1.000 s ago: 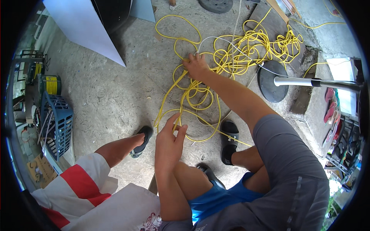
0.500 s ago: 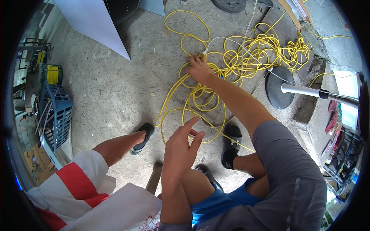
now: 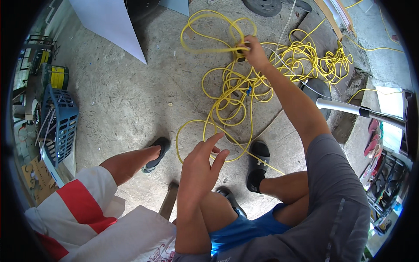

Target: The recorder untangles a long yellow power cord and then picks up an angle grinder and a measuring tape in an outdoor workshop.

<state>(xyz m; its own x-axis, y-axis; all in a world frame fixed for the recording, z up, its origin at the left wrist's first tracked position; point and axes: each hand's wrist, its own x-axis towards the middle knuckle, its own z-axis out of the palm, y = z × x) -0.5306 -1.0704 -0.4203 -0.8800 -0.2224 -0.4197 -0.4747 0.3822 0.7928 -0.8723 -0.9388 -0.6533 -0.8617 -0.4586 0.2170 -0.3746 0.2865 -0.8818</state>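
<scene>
My right hand [image 3: 255, 51] is stretched far forward, its fingers closed around a yellow cable [image 3: 208, 51] whose loops fan out to the left, slightly blurred. A dark and yellow piece hangs just under those fingers; I cannot make out what it is. More of the yellow cable lies tangled on the concrete below and to the right of the hand, with a small blue bit [image 3: 248, 91] among the coils. My left hand [image 3: 201, 168] hovers near my knees above a cable loop, index finger extended and thumb apart, with nothing seen in it.
Another person's leg [image 3: 131, 165] and sandal are at the left. A blue plastic basket [image 3: 61, 124] and a green cable reel [image 3: 56, 77] stand beyond it. A white pole [image 3: 338, 105] crosses at the right over a dark round base. A pale panel [image 3: 115, 28] stands at the top.
My right hand has moved forward and to the right, lifting yellow loops off the floor and swinging them up. My left hand has kept nearly the same place and pose.
</scene>
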